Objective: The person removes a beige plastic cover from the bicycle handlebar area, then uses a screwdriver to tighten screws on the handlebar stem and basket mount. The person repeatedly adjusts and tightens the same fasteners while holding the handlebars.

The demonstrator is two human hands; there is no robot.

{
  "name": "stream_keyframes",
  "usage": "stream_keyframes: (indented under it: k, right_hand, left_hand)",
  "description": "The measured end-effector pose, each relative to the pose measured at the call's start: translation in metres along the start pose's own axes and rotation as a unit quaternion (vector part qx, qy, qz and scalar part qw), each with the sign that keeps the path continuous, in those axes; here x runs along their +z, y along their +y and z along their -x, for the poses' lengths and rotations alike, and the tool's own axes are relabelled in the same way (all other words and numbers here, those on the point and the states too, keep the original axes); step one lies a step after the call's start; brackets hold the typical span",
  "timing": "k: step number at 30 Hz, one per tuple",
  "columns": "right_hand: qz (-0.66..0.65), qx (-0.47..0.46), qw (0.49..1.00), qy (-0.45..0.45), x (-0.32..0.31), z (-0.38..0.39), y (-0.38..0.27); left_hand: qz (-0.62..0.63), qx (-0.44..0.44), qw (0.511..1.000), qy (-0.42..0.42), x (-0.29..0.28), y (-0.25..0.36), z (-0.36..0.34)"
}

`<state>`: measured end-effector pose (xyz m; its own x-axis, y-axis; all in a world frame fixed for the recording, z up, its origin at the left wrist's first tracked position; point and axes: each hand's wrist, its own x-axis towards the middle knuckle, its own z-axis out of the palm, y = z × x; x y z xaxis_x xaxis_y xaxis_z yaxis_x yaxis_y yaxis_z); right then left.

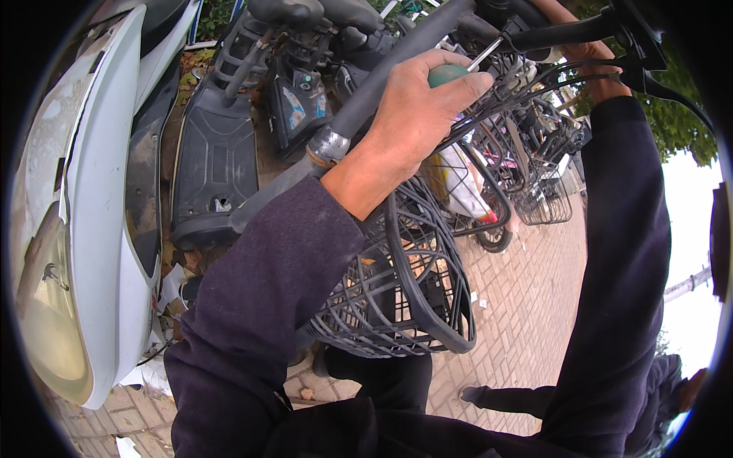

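Note:
My left hand (416,103) is closed around the rounded green handle of a screwdriver (446,74). Its bright metal shaft slants up and right, the tip meeting a black fitting near the handlebar (569,32). Black cables (527,85) curve just right of that hand. At the upper right, my right hand (599,57) is up behind the handlebar and cables, which hide its fingers; whether it grips anything is not visible. A brake lever (676,99) juts out beside it. Below my left forearm hangs a black wire basket (427,305).
A white scooter body panel (103,191) fills the left side. Several scooters with dark footboards (217,164) stand close together behind. More bikes and a wire basket (546,202) are farther right, on brick paving (527,286). Another person in dark clothes (657,397) is at the lower right.

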<state>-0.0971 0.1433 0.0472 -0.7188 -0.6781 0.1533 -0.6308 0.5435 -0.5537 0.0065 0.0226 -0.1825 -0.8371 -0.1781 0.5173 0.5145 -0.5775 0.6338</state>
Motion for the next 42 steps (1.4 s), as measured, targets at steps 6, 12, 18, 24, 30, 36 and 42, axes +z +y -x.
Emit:
stream_keyframes:
  k: [6,12,18,24,30,36,42]
  right_hand:
    - [0.048,-0.012,0.998,0.026,0.0,0.002,-0.001]
    - [0.057,0.011,0.998,-0.026,-0.011,-0.005,0.003]
    - [0.124,-0.224,0.963,-0.083,-0.018,0.0,0.021]
    - [0.125,-0.076,0.989,-0.026,-0.025,-0.001,0.021]
    - [-0.019,0.061,0.998,0.0,-0.017,-0.009,0.013]
    - [0.18,-0.234,0.955,0.024,-0.006,-0.003,0.016]
    - [0.244,-0.2,0.948,-0.044,-0.01,0.004,0.004]
  left_hand:
    - [0.186,-0.111,0.972,-0.089,-0.014,-0.008,-0.006]
    - [0.278,-0.167,0.935,-0.145,-0.025,-0.013,-0.015]
    - [0.083,-0.116,0.989,-0.046,-0.011,-0.017,-0.01]
    - [-0.211,0.103,0.967,0.095,0.002,-0.023,-0.012]
    - [-0.117,0.025,0.989,0.09,0.006,-0.02,-0.013]
    - [0.044,-0.116,0.99,0.073,0.004,-0.009,-0.003]
    - [0.184,-0.143,0.972,-0.024,-0.012,-0.006,0.0]
